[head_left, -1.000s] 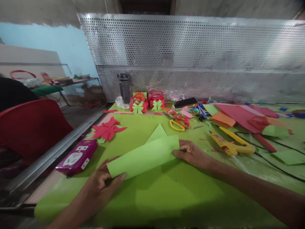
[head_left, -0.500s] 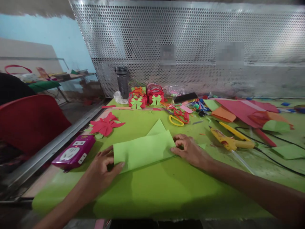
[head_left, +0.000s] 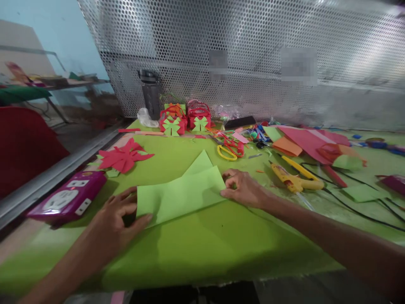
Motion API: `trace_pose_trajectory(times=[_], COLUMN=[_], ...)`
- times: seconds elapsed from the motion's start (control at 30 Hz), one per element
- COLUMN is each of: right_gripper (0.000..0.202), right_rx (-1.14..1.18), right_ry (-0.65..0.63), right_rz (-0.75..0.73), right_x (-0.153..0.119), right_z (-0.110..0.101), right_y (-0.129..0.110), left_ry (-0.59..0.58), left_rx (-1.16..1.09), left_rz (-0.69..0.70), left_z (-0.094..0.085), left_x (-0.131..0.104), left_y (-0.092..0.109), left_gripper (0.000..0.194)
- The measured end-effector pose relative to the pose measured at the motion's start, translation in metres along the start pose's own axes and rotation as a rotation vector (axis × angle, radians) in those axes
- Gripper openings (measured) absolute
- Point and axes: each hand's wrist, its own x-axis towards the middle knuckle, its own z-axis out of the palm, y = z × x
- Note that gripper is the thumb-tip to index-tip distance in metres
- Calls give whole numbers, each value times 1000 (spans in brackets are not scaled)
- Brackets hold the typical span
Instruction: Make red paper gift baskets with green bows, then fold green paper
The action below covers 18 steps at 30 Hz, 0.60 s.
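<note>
A folded sheet of light green paper (head_left: 180,195) spans the space between my hands, low over the green table cover (head_left: 190,249). At its left end, my left hand (head_left: 118,221) pinches it, with the thumb on the near face and the fingers behind. The right end is gripped between thumb and fingers of my right hand (head_left: 242,188). A pointed green paper piece (head_left: 201,162) shows behind the sheet's top edge; whether it is part of the same sheet I cannot tell.
To the left are a purple power strip (head_left: 71,196) and red paper petals (head_left: 125,155). A yellow glue gun (head_left: 292,180) with its cord lies on the right. Scissors (head_left: 227,153), small red paper baskets (head_left: 199,120), a bottle (head_left: 150,95) and coloured paper (head_left: 308,141) stand or lie farther back.
The view has shifted, so the table's things appear farther left and somewhat higher. Both hands keep hold of the green paper, which looks slightly more bowed near its left end.
</note>
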Motion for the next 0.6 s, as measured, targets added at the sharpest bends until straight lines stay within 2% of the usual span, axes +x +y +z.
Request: trace_pose_trajectory(times=[0.23,0.4,0.5,0.6], right_gripper=[26,20,27,32], right_rx=[-23,-42,-59,-76], right_ry=[-86,-120,-125,-114], right_rz=[-3,2,18,36], right_x=[2,5,5,4], right_z=[-7,-9,-9,-7], right_y=[1,2,0,-2], left_ry=[-2,25,5,15], left_rx=[-3,12,40,27], left_rz=[-74,-42,5,-8], left_z=[-2,2,3,2], left_x=[1,0,-2,-3], left_y=[8,-1,-4,-1], left_gripper=[39,39,38,39])
